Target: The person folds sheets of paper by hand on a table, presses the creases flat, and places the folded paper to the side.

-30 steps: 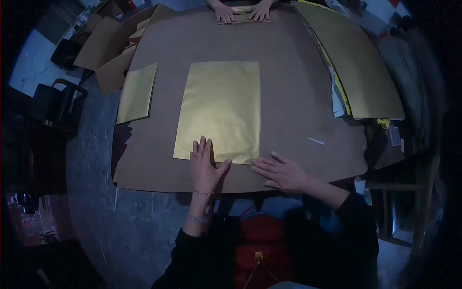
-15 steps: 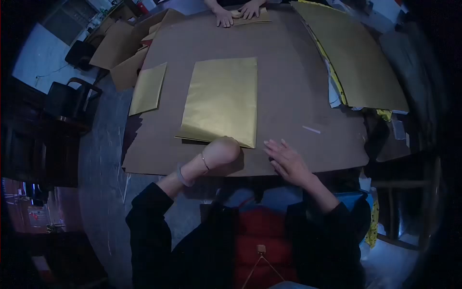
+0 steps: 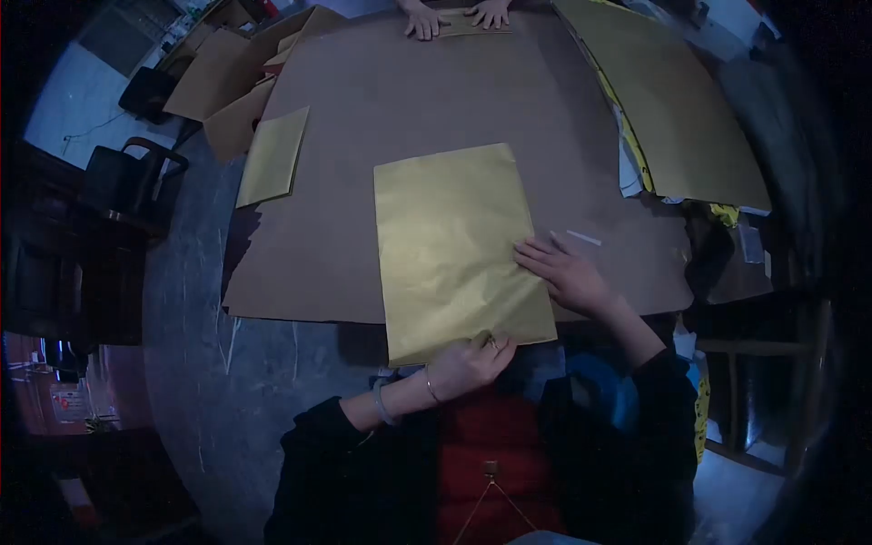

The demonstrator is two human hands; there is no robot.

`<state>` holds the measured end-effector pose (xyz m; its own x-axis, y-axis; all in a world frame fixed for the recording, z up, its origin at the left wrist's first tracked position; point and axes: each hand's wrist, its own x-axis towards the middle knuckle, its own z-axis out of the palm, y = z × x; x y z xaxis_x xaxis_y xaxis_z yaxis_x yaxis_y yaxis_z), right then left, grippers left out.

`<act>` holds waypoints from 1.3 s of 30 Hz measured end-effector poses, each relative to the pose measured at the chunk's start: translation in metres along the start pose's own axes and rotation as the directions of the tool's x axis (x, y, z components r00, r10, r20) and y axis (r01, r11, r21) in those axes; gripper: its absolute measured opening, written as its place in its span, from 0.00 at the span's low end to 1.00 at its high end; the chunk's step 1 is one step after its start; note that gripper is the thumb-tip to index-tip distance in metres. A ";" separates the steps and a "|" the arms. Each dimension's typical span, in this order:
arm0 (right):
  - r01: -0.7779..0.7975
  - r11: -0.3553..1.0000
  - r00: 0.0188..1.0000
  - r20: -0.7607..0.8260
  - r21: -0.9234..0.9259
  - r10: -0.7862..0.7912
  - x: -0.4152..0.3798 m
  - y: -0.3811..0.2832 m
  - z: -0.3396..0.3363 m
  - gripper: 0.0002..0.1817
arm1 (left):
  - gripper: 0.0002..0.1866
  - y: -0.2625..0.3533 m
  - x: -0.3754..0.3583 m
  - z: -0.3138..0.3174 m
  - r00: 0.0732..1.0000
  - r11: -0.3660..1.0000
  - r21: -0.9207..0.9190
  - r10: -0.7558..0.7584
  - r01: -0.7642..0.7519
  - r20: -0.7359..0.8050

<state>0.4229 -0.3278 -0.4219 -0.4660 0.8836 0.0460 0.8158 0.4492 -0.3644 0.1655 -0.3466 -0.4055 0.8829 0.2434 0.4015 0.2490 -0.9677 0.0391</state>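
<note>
A rectangular gold paper sheet (image 3: 454,254) lies in front of me, its near end sticking out past the table's front edge. My left hand (image 3: 468,365) is closed on that near edge, with the fingers pinching the paper. Flat on the sheet's right edge rests my right hand (image 3: 568,272), fingers stretched out and holding nothing. Slight wrinkles show in the gold surface close to my left hand. Just beyond my right hand, a thin white strip (image 3: 584,238) lies on the table.
The table has a brown cardboard top (image 3: 336,82). A smaller gold piece (image 3: 272,156) lies at its left edge, near an open cardboard box (image 3: 213,77). Large gold sheets (image 3: 668,109) are stacked at the right. Across the table, another person's hands (image 3: 454,20) press on a folded piece.
The gold sheet has come toward me and turned slightly, so its near end now overhangs the table. My left hand moved back with it; my right hand came onto its edge.
</note>
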 end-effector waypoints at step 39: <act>-0.531 0.482 0.586 -0.109 0.697 0.803 0.080 0.005 0.002 0.21 | 0.12 -0.137 -0.063 -0.005 0.423 0.340 -0.437 -0.900 0.833 0.106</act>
<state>0.3891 -0.2551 -0.4218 0.4191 0.8930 -0.1640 0.4021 -0.3446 -0.8483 0.0734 -0.2293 -0.4317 0.1921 0.9807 0.0374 0.6459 -0.1550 0.7475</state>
